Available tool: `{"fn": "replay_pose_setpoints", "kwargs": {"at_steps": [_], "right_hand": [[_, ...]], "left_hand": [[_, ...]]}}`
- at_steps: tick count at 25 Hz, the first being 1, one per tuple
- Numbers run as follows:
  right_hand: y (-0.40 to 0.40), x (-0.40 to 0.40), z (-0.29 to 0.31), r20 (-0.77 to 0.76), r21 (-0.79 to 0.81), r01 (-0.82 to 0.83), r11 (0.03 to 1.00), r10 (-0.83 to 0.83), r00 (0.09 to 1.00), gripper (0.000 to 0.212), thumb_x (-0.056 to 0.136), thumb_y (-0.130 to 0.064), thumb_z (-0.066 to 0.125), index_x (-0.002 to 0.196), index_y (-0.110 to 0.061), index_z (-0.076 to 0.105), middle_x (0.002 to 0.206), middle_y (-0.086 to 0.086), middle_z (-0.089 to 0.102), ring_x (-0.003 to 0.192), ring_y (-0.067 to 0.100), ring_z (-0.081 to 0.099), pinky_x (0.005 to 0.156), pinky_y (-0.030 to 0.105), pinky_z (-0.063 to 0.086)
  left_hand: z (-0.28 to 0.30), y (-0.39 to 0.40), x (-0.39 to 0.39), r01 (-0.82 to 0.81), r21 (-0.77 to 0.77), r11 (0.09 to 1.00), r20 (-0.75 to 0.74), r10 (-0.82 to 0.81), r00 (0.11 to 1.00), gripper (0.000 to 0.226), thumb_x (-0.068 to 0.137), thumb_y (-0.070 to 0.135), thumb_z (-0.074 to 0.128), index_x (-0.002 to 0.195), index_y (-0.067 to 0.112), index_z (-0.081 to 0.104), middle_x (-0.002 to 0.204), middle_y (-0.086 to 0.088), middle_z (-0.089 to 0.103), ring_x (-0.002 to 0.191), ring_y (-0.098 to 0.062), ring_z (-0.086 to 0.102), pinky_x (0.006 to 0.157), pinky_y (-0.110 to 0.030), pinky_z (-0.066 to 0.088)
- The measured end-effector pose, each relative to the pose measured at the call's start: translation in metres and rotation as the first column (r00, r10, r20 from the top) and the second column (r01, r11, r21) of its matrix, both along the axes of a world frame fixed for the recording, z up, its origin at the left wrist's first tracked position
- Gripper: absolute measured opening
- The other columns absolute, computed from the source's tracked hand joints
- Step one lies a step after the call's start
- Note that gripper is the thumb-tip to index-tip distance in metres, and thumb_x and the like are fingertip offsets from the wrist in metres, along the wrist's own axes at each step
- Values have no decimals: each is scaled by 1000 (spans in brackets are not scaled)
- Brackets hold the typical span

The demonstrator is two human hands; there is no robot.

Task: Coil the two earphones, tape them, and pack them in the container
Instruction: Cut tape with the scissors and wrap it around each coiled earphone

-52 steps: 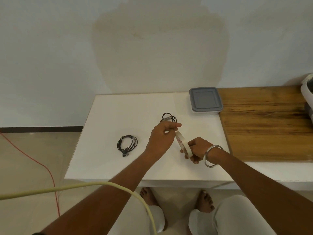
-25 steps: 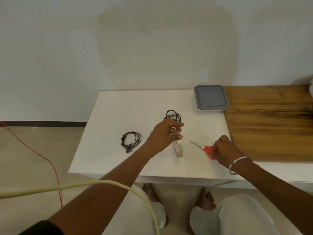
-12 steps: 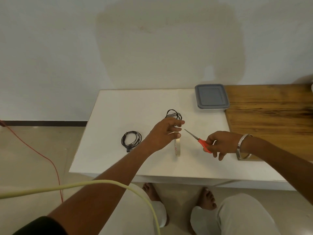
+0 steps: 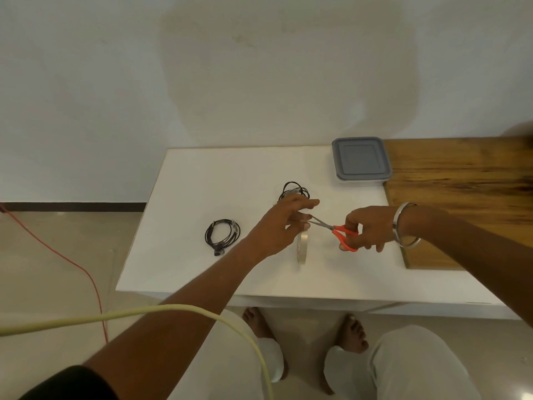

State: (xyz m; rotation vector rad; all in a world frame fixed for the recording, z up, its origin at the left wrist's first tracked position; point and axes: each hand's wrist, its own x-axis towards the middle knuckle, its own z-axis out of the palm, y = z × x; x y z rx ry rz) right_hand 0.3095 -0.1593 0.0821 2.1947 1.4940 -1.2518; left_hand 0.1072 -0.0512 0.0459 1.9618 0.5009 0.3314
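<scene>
A white table (image 4: 202,174) was seen across the middle of the frame, with a wooden board (image 4: 461,180) at its right. Near the centre, the left hand (image 4: 277,226) was held above the table with its fingers curled; a strip of tape appeared to be pinched at the fingertips, though the strip itself was too thin to be made out clearly. Just below that hand, the tape roll (image 4: 302,247) was stood on its edge on the table. To the right of centre, the right hand (image 4: 370,228) was closed around the red handles of the scissors (image 4: 336,230), whose blades were pointed left and brought up to the left fingertips. A metal bangle (image 4: 405,225) was worn on the right wrist. One coiled earphone (image 4: 222,233) was laid on the table left of centre, apart from both hands. The second coiled earphone (image 4: 295,190) was laid just above the left hand, partly hidden by it. The container (image 4: 360,158), with its grey lid on, was placed at the table's upper right, beside the board.
</scene>
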Motion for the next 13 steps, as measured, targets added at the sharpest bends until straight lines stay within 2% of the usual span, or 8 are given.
{"fn": "replay_pose_setpoints", "kwargs": {"at_steps": [3, 7, 9, 13], "right_hand": [[9, 0, 5, 46, -4, -45, 999, 45, 998, 43, 81, -55, 62, 104, -19, 56, 99, 8, 66, 85, 23, 67, 69, 26, 58], [16, 2, 11, 85, -9, -85, 996, 85, 993, 42, 82, -53, 60, 106, -19, 55, 101, 8, 65, 82, 22, 65, 65, 22, 55], [18, 2, 11, 97, 3, -87, 996, 87, 992, 41, 83, -52, 61, 106, -18, 55, 103, 9, 64, 81, 22, 64, 63, 21, 54], [20, 3, 9, 136, 27, -106, 994, 101, 986, 45, 82, -50, 62, 111, -16, 56, 106, 10, 64, 91, 29, 64, 70, 27, 56]], "left_hand": [[1, -1, 3, 21, 81, 996, -14, -20, 1000, 49, 89, -6, 60, 135, 10, 53, 131, 0, 49, 108, -17, 64, 97, -25, 51], [1, -3, 7, 36, 164, 986, -38, -30, 999, 49, 90, -3, 61, 136, 12, 53, 134, -5, 49, 109, -10, 56, 100, -17, 44], [1, -2, 7, 26, 160, 987, -26, -22, 999, 50, 89, -4, 61, 136, 12, 53, 133, -5, 50, 108, -8, 54, 99, -15, 43], [2, -2, 7, -1, 117, 993, 0, 1, 1000, 51, 87, -8, 61, 135, 10, 54, 126, 2, 51, 104, -3, 55, 93, -5, 43]]}}
